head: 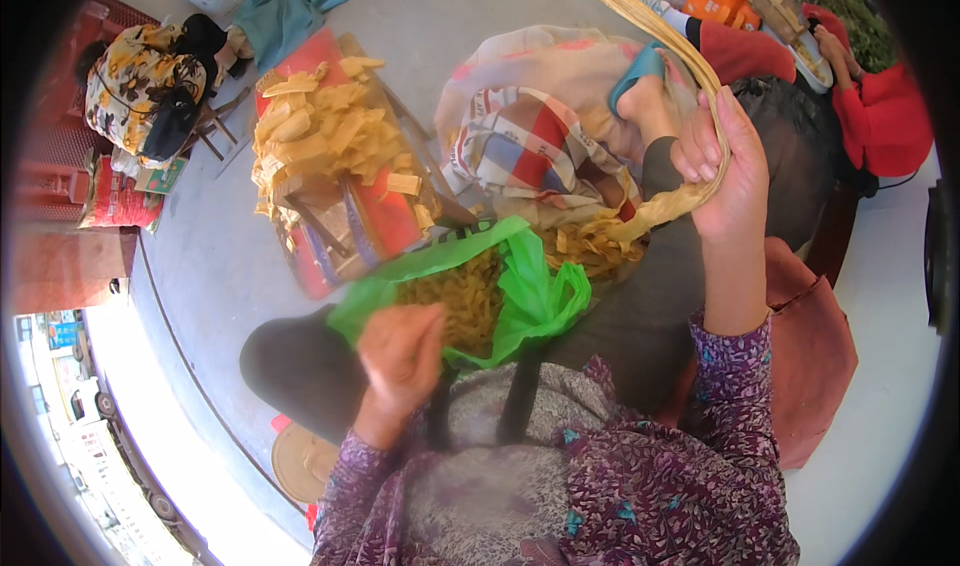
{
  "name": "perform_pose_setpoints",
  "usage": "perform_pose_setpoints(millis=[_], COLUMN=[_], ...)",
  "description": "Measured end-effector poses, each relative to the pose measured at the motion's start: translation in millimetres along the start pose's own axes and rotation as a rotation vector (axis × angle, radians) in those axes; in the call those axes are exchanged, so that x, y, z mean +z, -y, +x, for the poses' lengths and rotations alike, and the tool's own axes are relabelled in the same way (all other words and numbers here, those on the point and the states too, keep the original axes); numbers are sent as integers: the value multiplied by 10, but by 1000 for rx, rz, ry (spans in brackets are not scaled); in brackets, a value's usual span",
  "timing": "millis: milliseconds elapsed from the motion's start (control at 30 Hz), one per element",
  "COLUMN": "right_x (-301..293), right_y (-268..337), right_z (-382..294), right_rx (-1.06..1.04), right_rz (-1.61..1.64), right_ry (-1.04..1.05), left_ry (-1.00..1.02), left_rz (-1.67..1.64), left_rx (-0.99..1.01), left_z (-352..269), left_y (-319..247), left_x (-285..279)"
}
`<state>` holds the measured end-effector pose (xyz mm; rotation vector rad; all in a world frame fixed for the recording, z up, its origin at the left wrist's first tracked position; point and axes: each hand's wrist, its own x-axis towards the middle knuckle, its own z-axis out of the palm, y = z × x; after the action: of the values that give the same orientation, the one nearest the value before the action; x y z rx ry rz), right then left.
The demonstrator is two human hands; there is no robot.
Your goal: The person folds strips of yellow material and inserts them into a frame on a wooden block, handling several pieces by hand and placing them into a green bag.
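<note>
My right hand [724, 164] is raised at the right, closed around a bundle of pale yellow dried plant-fibre strips [660, 22]. Its long loose end arches up past the top edge of the view. Below the fingers a thicker, twisted length [660, 209] slants down to the left. My left hand [401, 356] is a blurred fist over the near side of a green plastic bag [540, 288]. No thing shows in that fist, though its palm side is hidden. Inside the bag on my lap lies a heap of brownish braided or twisted fibre [457, 296].
A red-topped bench [401, 217] ahead bears a pile of yellow strips [322, 134]. Beside it sits a patterned cloth bundle [525, 146]. A person in red [889, 123] handles a white tray [814, 63] at the upper right. A backpack [154, 89] stands at the left.
</note>
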<state>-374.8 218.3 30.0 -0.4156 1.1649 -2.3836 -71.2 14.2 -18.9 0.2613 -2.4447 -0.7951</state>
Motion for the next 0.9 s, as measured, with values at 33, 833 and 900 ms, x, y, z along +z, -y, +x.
perform_pose_setpoints(millis=[33, 833, 900], right_x=[57, 10, -6], right_y=[-10, -505, -543], right_z=[-86, -713, -783], right_rx=[8, 583, 562], right_rz=[12, -90, -68], right_ry=[-11, 114, 94], left_ry=[72, 511, 526], left_rz=[-111, -1648, -1469], left_rx=[-16, -855, -863], left_z=[132, 566, 561], left_y=[-118, -513, -561], left_x=[159, 695, 702])
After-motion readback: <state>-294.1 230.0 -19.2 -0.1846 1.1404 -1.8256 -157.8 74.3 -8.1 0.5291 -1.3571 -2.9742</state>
